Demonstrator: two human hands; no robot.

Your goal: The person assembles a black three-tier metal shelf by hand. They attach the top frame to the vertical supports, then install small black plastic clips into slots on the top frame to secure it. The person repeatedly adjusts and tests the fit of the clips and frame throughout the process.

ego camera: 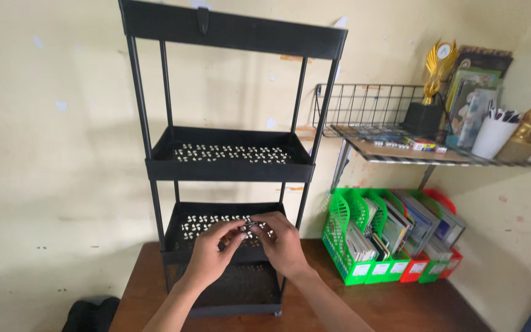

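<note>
- Both hands, the left hand (pixel 211 249) and the right hand (pixel 282 241), meet at lower centre of the frame, fingertips pinched together on a small metal piece (pixel 249 224) held in front of the black shelf rack (pixel 228 160).
- Such a small piece, gripped only by the fingertips, could slip and drop through onto the rack's lower tray or the bench (pixel 388 301).
- What the piece actually is cannot be made out; the fingers cover most of it.
</note>
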